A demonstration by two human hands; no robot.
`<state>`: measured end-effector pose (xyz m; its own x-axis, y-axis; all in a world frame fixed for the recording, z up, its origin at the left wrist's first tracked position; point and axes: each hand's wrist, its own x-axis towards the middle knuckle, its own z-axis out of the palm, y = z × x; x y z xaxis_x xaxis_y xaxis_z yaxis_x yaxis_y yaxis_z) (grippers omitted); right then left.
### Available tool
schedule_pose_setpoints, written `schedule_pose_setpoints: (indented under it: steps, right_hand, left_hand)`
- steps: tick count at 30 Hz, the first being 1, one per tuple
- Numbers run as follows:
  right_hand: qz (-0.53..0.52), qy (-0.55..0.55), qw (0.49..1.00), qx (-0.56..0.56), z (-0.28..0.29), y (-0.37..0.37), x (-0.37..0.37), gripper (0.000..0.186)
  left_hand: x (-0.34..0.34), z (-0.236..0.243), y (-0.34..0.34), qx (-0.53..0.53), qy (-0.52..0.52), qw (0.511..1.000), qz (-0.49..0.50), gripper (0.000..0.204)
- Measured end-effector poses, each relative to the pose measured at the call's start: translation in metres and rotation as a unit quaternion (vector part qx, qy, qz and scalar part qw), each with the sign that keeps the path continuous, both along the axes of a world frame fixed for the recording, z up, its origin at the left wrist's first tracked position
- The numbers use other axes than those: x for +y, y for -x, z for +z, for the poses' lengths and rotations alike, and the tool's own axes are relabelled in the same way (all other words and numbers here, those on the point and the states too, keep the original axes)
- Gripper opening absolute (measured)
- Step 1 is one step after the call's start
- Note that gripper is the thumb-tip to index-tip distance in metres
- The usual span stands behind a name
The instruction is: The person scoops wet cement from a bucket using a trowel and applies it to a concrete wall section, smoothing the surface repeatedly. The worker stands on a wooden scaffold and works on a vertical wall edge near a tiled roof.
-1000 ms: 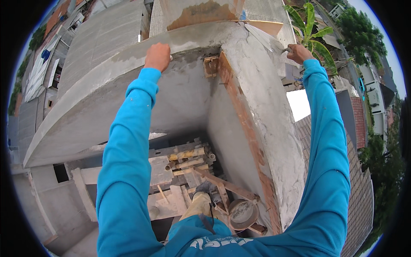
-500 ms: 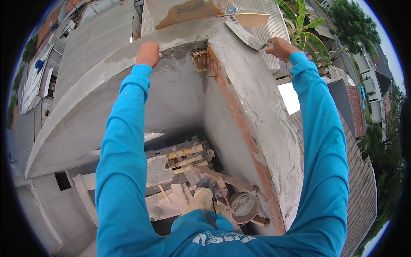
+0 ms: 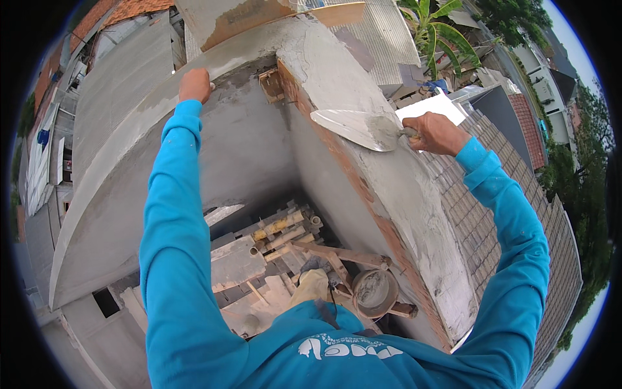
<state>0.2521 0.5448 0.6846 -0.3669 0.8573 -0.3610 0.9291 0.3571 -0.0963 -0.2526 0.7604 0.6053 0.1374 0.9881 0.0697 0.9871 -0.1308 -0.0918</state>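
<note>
My right hand point(image 3: 437, 133) is closed round the handle of a trowel point(image 3: 359, 129), whose leaf-shaped steel blade lies over the top of a wall. Grey mortar sticks to the blade near its handle. Under it runs the wall top point(image 3: 414, 188), coated in wet, uneven mortar, with a wooden board point(image 3: 350, 152) along its inner edge. My left hand point(image 3: 195, 85) is a fist at the rim of the curved grey wall point(image 3: 142, 162). A small pale bit shows beside its fingers, but I cannot make out what it is.
Far below, between the walls, a bucket point(image 3: 376, 293) with grey residue stands by a timber frame point(image 3: 343, 254). Loose planks and bamboo point(image 3: 278, 227) lie there too. A tiled roof point(image 3: 512, 220) slopes on the right, and a banana plant point(image 3: 437, 35) grows beyond the corner.
My right hand has drawn the trowel back from the far corner along the wall top, toward me. The view has shifted a little; my left fist remains at the curved rim.
</note>
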Motion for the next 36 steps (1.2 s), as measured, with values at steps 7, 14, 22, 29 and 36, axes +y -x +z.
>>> schedule_pose_setpoints:
  steps: [7, 14, 22, 29, 36]
  right_hand:
    - [-0.038, -0.025, 0.999, -0.014, 0.007, -0.042, -0.135, 0.032]
    - [-0.183, -0.019, 0.982, -0.035, 0.066, -0.041, -0.269, 0.024]
    - [-0.540, -0.008, 0.820, 0.190, 0.113, 0.032, -0.451, 0.019]
    - [-0.658, 0.173, 0.729, 0.074, 0.065, 0.091, -0.564, 0.024]
    - [-0.628, 0.204, 0.744, -0.102, -0.210, 0.101, -0.657, 0.023]
  left_hand:
    - [0.015, -0.006, -0.013, 0.009, -0.002, 0.999, -0.033, 0.032]
    - [0.034, -0.022, 0.030, 0.041, -0.014, 0.998, -0.047, 0.037]
    - [0.048, -0.013, 0.028, 0.097, 0.026, 0.992, -0.081, 0.048]
    - [0.076, -0.014, 0.059, 0.144, 0.033, 0.984, -0.102, 0.059]
    - [0.073, -0.005, 0.056, 0.159, 0.034, 0.976, -0.145, 0.059]
